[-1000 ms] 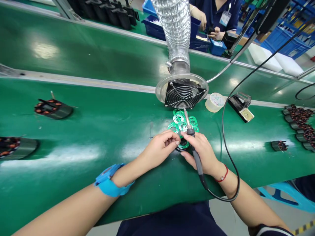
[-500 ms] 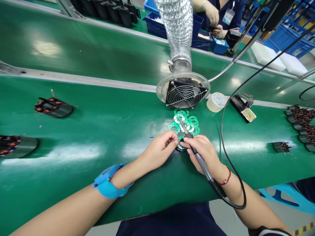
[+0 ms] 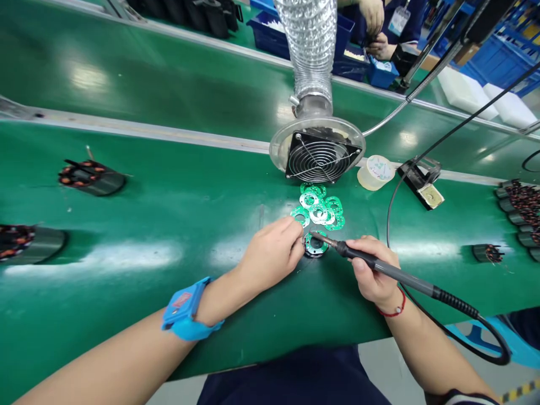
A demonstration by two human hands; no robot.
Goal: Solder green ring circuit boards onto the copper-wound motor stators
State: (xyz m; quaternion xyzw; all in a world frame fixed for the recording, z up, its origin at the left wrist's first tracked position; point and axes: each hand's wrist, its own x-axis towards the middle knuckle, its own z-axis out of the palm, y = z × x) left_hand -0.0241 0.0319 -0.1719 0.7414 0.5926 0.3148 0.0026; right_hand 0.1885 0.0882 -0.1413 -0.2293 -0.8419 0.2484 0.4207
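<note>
My right hand [image 3: 374,270] is closed around a soldering iron [image 3: 405,275], whose tip reaches left over a ring-shaped green circuit board [image 3: 316,243]. That board sits on a dark round part, most of it hidden underneath. At the board's left edge my left hand [image 3: 276,247] is closed, thumb and fingers pinched together; what lies between them is too small or hidden to make out. Several loose ring-shaped circuit boards [image 3: 318,212] lie in a pile just beyond.
A fume extractor fan [image 3: 323,157] hangs over the boards. Behind it to the right stand a round tub [image 3: 376,172] and a soldering iron stand [image 3: 422,183]. Wound motor stators [image 3: 91,177] stand at left, more [image 3: 521,216] at right. A co-worker's hands [image 3: 375,31] show across the bench.
My right hand has moved right and turned the soldering iron from pointing away to pointing left, its tip now over the near board. My left hand stays pinched beside it.
</note>
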